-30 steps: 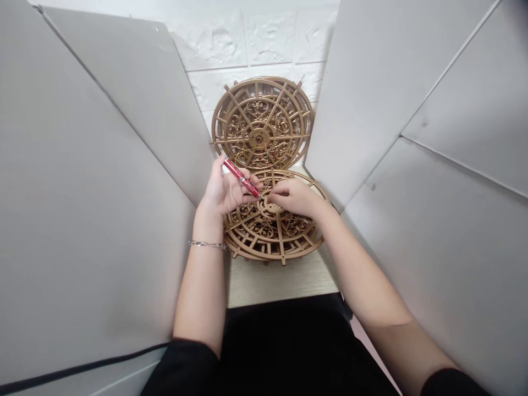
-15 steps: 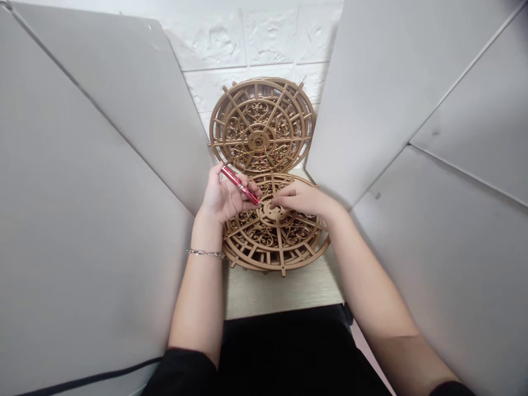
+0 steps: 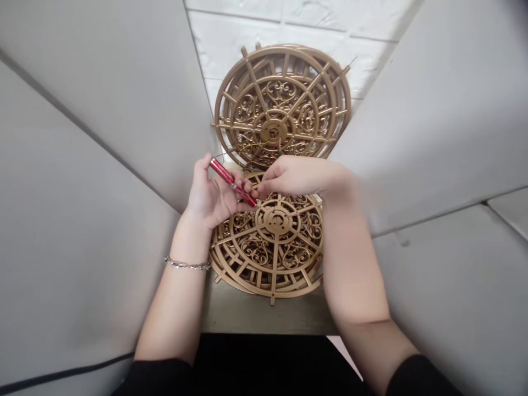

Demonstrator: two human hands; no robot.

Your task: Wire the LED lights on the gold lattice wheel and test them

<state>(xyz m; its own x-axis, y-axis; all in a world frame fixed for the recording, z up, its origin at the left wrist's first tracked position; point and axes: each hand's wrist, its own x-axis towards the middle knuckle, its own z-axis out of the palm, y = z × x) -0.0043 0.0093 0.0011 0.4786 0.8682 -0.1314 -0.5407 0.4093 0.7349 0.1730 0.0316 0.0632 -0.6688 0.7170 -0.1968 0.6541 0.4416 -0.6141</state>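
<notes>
— Surface?
— One tabletop point(image 3: 268, 320), plain, a bare strip along its near side; black clothing point(image 3: 259, 366) past the near edge.
— Room?
— One white wall point(image 3: 235, 34), brick-patterned, far side. Grey panels, standing: left panel point(image 3: 78, 220), right panel point(image 3: 429, 126), the work space between them. One black cord point(image 3: 66, 374), near left.
— Stock?
— Gold openwork discs, two stacks. Near stack point(image 3: 274, 258): on the tabletop. Far stack point(image 3: 284, 110): in front of the wall, thin wires point(image 3: 252, 146) at its near left.
— Hands?
— Left hand point(image 3: 214, 201): palm up, half curled, clasping one red pen-shaped tool point(image 3: 223, 171), aslant, near end above the near stack; chain bracelet point(image 3: 185, 265) at the wrist. Right hand point(image 3: 295, 175): fingers bent together, tips beside the left fingers; whether they pinch anything, cannot tell.
</notes>
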